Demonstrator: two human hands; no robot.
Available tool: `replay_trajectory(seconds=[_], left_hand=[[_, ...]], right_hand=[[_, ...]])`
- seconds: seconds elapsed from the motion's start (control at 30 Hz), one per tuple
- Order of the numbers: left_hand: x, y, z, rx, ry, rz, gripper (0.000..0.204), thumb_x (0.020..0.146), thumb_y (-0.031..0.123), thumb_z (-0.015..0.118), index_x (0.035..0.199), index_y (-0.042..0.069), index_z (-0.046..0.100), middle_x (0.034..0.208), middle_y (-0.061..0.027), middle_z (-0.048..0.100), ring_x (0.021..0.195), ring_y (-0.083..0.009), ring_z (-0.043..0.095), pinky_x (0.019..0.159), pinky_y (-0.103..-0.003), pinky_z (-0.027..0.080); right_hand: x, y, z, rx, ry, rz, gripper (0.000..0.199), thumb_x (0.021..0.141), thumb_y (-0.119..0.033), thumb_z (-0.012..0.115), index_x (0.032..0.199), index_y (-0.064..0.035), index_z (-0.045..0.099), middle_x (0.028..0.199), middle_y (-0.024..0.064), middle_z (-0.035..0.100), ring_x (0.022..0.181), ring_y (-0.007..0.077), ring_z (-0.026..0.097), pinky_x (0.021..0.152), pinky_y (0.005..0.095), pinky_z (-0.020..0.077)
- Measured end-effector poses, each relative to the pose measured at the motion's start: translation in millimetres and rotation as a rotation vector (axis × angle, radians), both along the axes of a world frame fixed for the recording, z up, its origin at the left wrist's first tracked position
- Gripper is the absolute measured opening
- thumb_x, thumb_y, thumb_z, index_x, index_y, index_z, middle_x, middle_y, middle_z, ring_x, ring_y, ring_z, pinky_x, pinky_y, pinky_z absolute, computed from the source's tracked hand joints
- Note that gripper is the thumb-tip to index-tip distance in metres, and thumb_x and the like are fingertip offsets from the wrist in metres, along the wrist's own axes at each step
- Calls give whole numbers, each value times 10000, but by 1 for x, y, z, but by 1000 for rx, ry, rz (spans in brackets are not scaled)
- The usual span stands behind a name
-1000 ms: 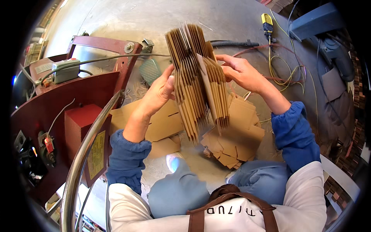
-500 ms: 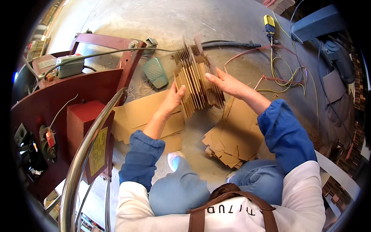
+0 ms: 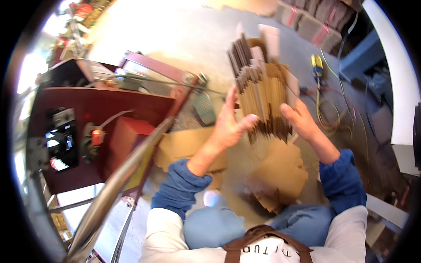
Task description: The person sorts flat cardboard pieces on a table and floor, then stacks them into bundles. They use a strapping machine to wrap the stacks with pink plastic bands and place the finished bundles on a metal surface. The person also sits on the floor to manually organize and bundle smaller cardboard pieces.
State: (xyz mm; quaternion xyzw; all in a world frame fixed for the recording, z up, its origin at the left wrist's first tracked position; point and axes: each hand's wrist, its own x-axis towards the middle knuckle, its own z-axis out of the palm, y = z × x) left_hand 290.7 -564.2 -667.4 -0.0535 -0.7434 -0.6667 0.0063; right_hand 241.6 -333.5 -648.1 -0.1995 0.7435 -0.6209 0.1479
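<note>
A thick bundle of flat cardboard pieces (image 3: 263, 94), uneven along its top, is held up in front of me between both hands. My left hand (image 3: 230, 122) presses its left side, fingers stretched along it and the thumb over the near edge. On the other side, my right hand (image 3: 302, 125) grips the bundle with the thumb on the near face; its other fingers are mostly hidden. Below the bundle lies a loose pile of flat brown cardboard (image 3: 283, 171) by my knees. More cardboard sheets (image 3: 182, 144) lie on the left beside the machine.
A dark red machine (image 3: 109, 103) with a curved metal bar (image 3: 127, 175) stands on the left. A green foot pedal (image 3: 204, 109) is on the floor near it. Right are a yellow control box (image 3: 316, 61), tangled cables and a blue machine part (image 3: 362, 55). Tied bundles (image 3: 315, 28) stand far back.
My view has shifted, so the machine and floor sit differently. The bundle has come up and to the right between my hands, and my left fingers are now straighter along its side.
</note>
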Motion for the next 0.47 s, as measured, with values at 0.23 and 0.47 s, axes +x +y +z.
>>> replay_trajectory(seconds=[0.23, 0.47], left_hand=[[-8, -7, 148, -185, 543, 79, 1073, 714, 449, 777, 1439, -75, 186, 1398, -226, 387, 1258, -315, 420, 1051, -432, 343], [50, -6, 229, -62, 809, 214, 817, 866, 401, 633, 1400, -82, 249, 1345, -196, 419, 1175, -278, 468, 963, -375, 385]], right_hand=[[15, -22, 123, -249, 587, -138, 624, 883, -467, 624, 1241, 33, 522, 1201, 133, 582, 1066, 243, 554, 933, 368, 424], [52, -60, 234, -504, 807, -83, 847, 769, -466, 749, 1326, 69, 400, 1218, 152, 568, 1082, 259, 568, 938, 353, 430]])
